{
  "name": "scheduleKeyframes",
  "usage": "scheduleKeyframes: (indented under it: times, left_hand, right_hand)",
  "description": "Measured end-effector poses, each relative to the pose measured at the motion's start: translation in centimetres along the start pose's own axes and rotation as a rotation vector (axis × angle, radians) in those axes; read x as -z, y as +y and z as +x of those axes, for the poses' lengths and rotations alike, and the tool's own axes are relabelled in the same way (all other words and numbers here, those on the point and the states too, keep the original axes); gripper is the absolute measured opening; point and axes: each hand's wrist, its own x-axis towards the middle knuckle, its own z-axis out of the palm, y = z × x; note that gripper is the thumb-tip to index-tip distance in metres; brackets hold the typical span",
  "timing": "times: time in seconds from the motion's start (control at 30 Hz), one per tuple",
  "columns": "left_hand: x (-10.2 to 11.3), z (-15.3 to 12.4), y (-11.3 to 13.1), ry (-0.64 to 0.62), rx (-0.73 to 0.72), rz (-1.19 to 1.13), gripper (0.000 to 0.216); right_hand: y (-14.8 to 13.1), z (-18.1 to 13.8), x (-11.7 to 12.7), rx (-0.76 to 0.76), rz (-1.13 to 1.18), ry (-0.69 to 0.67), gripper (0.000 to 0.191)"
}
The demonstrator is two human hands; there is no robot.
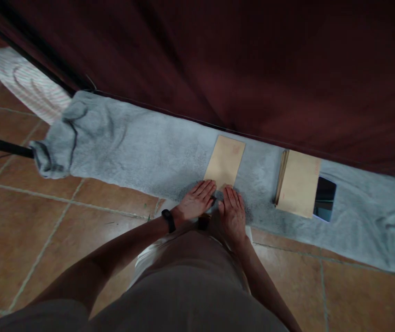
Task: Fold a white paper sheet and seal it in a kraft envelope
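Note:
A tan paper envelope (pixel 225 159) lies flat on a grey cloth (pixel 159 147) in front of me. My left hand (pixel 197 198) rests on its near left corner, fingers stretched out and lying flat. On the near right corner lies my right hand (pixel 232 210), its fingers also extended over the paper. Between the two hands the envelope's near edge is partly hidden. To the right sits a stack of similar tan envelopes (pixel 299 182), beyond the reach of either hand.
A dark-screened phone (pixel 325 198) pokes out from under the right side of the stack. Behind the cloth hangs a dark red curtain (pixel 252 69). A striped white cloth (pixel 33 83) and a black bar (pixel 3 145) are at the left, above a tiled floor (pixel 90 221).

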Motion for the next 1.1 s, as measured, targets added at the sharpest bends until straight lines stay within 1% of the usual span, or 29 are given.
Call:
scheduleKeyframes:
  times: [0.13, 0.27, 0.7, 1.1]
  left_hand:
    - [0.0, -0.1, -0.1, -0.035, -0.002, -0.002, 0.053]
    - [0.1, -0.1, 0.0, -0.053, 0.015, -0.002, 0.052]
    - [0.2, -0.3, 0.0, -0.03, 0.033, -0.04, 0.053]
    - [-0.1, -1.1, -0.3, -0.002, 0.086, -0.004, 0.057]
  right_hand:
    - [-0.8, 0.8, -0.7, 0.06, 0.03, -0.041, 0.051]
    - [-1.0, 1.1, -0.9, 0.051, 0.023, -0.057, 0.052]
    - [1.1, -0.1, -0.3, 0.02, -0.059, -0.004, 0.051]
    - [2.0, -0.7, -0.2, 0.013, -0.005, 0.04, 0.051]
